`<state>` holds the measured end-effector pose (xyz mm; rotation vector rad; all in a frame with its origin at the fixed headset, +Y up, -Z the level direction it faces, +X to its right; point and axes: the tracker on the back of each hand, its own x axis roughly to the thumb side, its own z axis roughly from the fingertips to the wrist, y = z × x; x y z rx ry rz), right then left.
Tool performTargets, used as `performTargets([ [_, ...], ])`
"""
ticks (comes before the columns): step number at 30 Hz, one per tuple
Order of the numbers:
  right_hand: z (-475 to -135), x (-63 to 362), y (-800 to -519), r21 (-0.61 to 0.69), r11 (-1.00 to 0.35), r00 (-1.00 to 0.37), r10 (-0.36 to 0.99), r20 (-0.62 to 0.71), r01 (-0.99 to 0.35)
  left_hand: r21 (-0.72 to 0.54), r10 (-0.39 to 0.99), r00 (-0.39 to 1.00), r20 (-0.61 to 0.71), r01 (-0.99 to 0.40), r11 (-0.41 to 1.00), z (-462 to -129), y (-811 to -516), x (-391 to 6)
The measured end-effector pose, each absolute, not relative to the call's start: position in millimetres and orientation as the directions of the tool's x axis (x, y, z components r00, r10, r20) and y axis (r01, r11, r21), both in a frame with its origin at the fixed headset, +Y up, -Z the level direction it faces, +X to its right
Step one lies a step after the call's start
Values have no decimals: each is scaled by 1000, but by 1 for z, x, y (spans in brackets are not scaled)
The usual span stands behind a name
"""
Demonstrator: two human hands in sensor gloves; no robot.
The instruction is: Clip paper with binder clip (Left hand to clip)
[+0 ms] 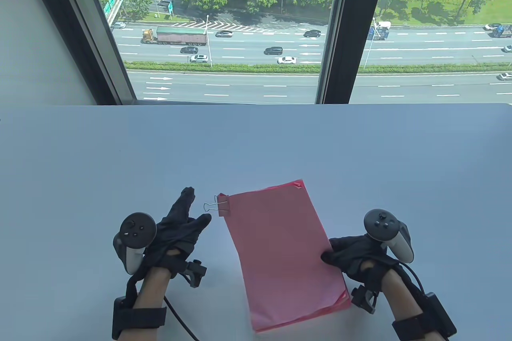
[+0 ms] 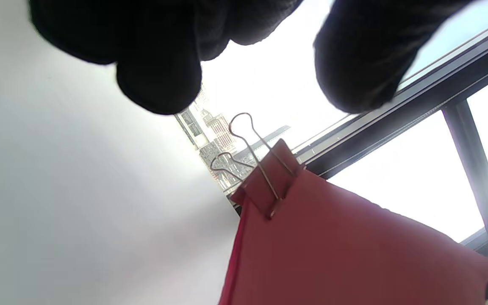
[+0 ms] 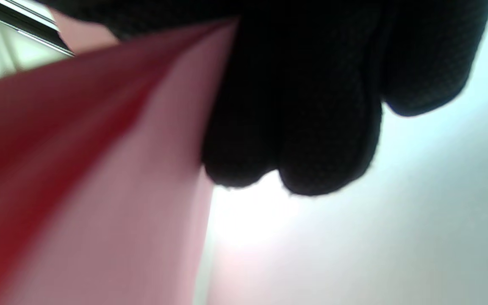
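Pink paper stack (image 1: 284,253) in right hand's (image 1: 352,255) grip, thumb seemingly hidden; left hand (image 1: 180,225) spread, empty.

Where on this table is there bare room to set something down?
Bare table between the window and the paper stack, plus both far sides. Crowded near the front: left hand, binder clip, right hand holding the stack.
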<state>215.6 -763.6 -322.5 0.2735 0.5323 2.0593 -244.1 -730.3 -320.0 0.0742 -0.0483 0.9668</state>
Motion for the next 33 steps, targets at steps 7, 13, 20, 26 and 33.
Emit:
performTargets([
  [7, -325, 224, -772, 368, -380, -463, 870, -169, -848, 18, 547, 836, 39, -548, 836, -319, -732, -230],
  [13, -326, 208, -775, 358, -360, -427, 895, -128, -861, -75, 483, 872, 77, -478, 875, -319, -736, -219],
  [20, -323, 224, -751, 208, -629, -633, 772, 55, -749, -91, 294, 956, 21, -291, 952, -321, -738, -218],
  [26, -316, 248, -729, -10, -878, -868, 470, 160, -478, -84, 288, 958, 13, -286, 955, -323, -738, -223],
  [33, -319, 259, -738, 90, -925, -921, 378, 96, -370, -23, 303, 952, 41, -302, 953, -323, -735, -232],
])
